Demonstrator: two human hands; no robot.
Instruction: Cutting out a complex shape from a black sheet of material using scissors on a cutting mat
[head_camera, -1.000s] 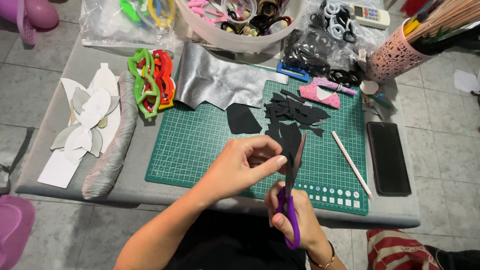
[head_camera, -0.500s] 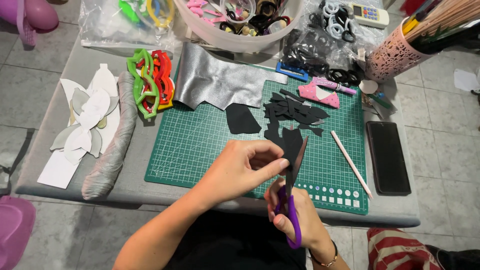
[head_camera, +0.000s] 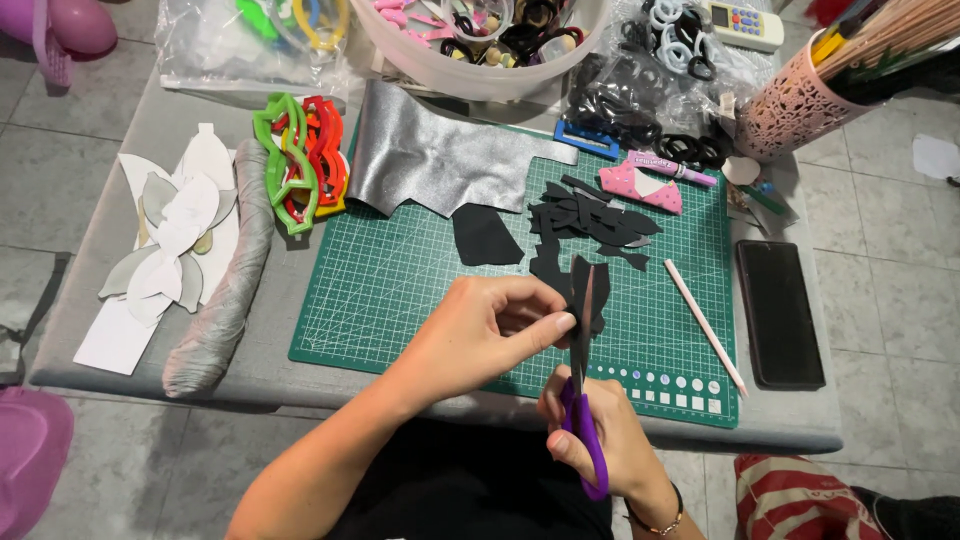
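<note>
Scissors (head_camera: 583, 400) in right hand (head_camera: 600, 440) cut one black piece (head_camera: 588, 285) held by left hand (head_camera: 480, 335).

Bare green cutting mat (head_camera: 400, 290) lies open left of the hands; black scraps (head_camera: 590, 215) crowd ahead.

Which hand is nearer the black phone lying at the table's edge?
Right. The right hand, gripping the purple scissors, sits left of and below the black phone. The left hand, pinching the black piece, is farther left.
</note>
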